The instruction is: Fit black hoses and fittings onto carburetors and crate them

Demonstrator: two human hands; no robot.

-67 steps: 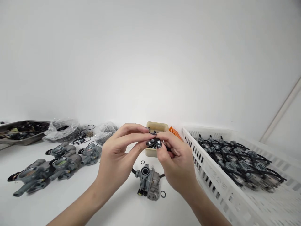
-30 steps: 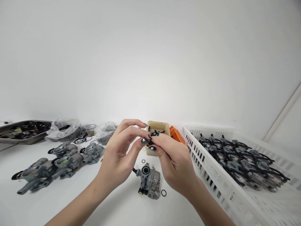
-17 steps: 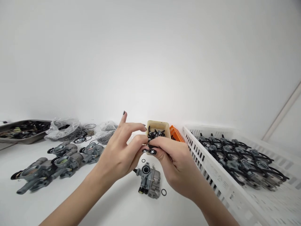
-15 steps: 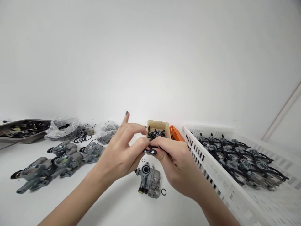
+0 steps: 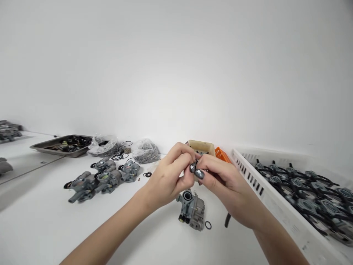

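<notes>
My left hand (image 5: 173, 173) and my right hand (image 5: 228, 187) meet fingertip to fingertip in the middle of the view, both closed in a pinch. A small dark part (image 5: 196, 161) shows between the fingertips; most of it is covered, so its kind is unclear. A black rubber tube end (image 5: 227, 220) pokes out under my right hand; whether it joins that part is hidden. Below the hands a grey metal carburetor (image 5: 193, 211) rests on the table, its round opening facing up. Beside it on the right lies a black O-ring (image 5: 208, 225).
Several carburetors (image 5: 106, 180) stand at the left. Behind them are a metal tray (image 5: 44, 149) of dark parts, plastic bags (image 5: 145, 151) and black rings (image 5: 147, 175). A cream bin (image 5: 202, 144) and orange basket (image 5: 222, 154) sit behind my hands. A white crate (image 5: 278, 217) holds several carburetors with hoses.
The view has turned left, so the things appear further right. My left hand's raised finger has folded in, and the fingertips remain together. A black tube end now shows below my right hand.
</notes>
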